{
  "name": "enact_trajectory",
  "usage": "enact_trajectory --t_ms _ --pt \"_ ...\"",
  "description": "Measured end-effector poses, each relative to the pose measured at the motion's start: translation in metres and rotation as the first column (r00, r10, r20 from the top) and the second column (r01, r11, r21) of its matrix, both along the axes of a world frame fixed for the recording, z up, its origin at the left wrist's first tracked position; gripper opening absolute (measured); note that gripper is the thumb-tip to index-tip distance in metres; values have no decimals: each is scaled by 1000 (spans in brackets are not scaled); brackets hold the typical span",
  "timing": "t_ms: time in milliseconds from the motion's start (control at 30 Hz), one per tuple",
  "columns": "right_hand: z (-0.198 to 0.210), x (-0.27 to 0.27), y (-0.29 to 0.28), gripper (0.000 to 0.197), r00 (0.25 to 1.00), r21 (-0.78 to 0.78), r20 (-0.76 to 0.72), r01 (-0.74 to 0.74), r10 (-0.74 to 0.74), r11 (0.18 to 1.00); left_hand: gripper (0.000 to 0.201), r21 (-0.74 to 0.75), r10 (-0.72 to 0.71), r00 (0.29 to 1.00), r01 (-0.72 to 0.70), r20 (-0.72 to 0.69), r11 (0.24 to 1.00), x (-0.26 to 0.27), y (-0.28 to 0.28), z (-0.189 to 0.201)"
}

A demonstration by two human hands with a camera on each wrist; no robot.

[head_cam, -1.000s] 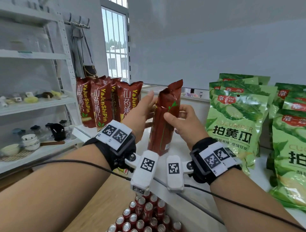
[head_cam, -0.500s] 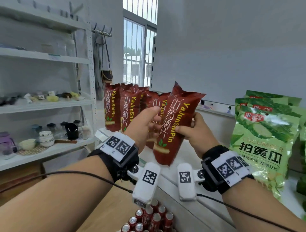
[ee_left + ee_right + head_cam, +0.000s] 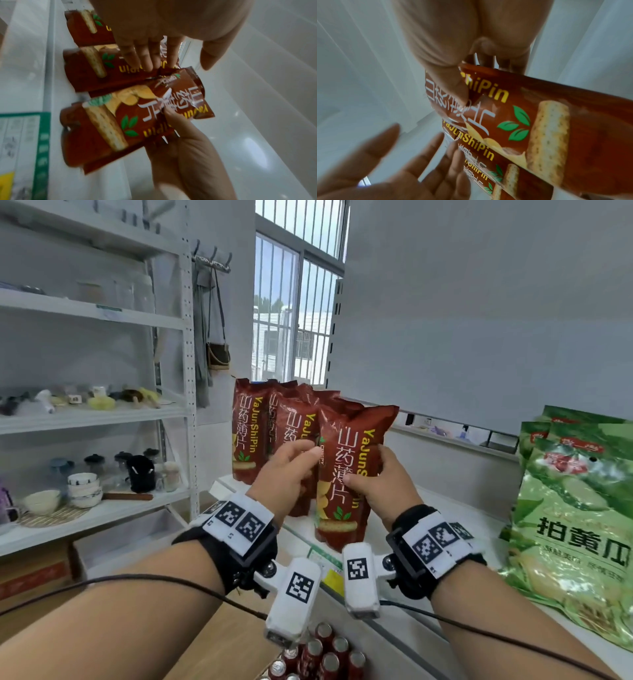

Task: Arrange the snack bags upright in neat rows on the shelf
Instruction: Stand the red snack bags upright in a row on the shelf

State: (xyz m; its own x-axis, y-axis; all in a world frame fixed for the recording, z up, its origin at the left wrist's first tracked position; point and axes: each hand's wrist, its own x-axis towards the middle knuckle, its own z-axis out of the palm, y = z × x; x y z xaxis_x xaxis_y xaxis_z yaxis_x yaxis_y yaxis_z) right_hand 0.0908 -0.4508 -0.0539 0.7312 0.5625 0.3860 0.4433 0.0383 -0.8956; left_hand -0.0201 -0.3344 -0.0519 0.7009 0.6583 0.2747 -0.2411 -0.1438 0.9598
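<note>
A red-brown snack bag (image 3: 346, 446) stands upright near the front of the white shelf (image 3: 445, 508), label toward me. My right hand (image 3: 376, 477) pinches its right side, thumb on the front. My left hand (image 3: 294, 463) has straight fingers against the bag's left edge. In the left wrist view those fingers (image 3: 145, 56) lie on the neighbouring bag (image 3: 89, 70), with the held bag (image 3: 120, 121) beside it. In the right wrist view my thumb presses the bag (image 3: 539, 121). Several matching bags (image 3: 246, 433) stand in a row behind and to the left.
Green cucumber snack bags (image 3: 575, 501) stand on the shelf at the right. Red cans (image 3: 322, 655) sit below the shelf's front edge. A white rack (image 3: 96, 419) with bowls and jars stands to the left. Bare shelf lies between the red and green bags.
The held bag turned from edge-on to label-forward, moved left to the red row and came down to the shelf. My left fingers straightened against its left edge.
</note>
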Motion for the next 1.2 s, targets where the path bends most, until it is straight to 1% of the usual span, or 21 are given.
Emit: enact_trajectory --t_ms 33,133,167,233,300,333,467,533,600,667,800,1100,1200 --pt "0 0 2 51 1000 0 -8 21 -21 1000 15 13 44 999 -43 -11 999 1 10 -4" --pt "-3 -2 4 58 997 -2 -43 68 -68 998 50 -63 109 994 -109 -2 992 3 32 -13" --pt "-4 -3 5 59 995 -2 -48 87 -87 996 61 -62 130 991 -131 -14 989 6 38 -14" --pt "-7 -5 5 57 991 11 -54 126 -125 992 80 -64 126 991 -129 -49 990 13 49 -17" --pt "-9 -8 4 58 988 1 -44 146 -146 989 92 -86 77 993 -85 -93 993 21 58 -20" --pt "-11 -11 4 61 989 -15 -38 145 -146 989 96 -73 68 991 -77 -119 994 25 61 -22" --pt "-17 -17 2 72 987 -125 -45 147 -154 981 110 90 133 964 -115 -229 989 39 67 -29" --pt "-20 -18 2 76 986 -200 -40 152 -163 968 115 150 175 948 -139 -266 979 45 70 -32" --pt "-23 -19 3 76 986 -258 -39 149 -165 954 114 149 177 945 -140 -275 979 49 72 -33" --pt "-25 -21 5 73 986 -283 -30 149 -164 947 110 150 175 948 -139 -267 979 51 72 -34" --pt "-25 -23 11 71 982 -270 -23 175 -188 947 106 175 177 950 -135 -257 975 48 76 -37" --pt "-32 -28 11 62 962 -225 -77 239 -262 945 105 197 160 959 -114 -233 974 34 80 -35" --pt "-33 -30 9 65 956 -216 -82 260 -282 941 108 218 162 957 -109 -242 970 31 78 -35"
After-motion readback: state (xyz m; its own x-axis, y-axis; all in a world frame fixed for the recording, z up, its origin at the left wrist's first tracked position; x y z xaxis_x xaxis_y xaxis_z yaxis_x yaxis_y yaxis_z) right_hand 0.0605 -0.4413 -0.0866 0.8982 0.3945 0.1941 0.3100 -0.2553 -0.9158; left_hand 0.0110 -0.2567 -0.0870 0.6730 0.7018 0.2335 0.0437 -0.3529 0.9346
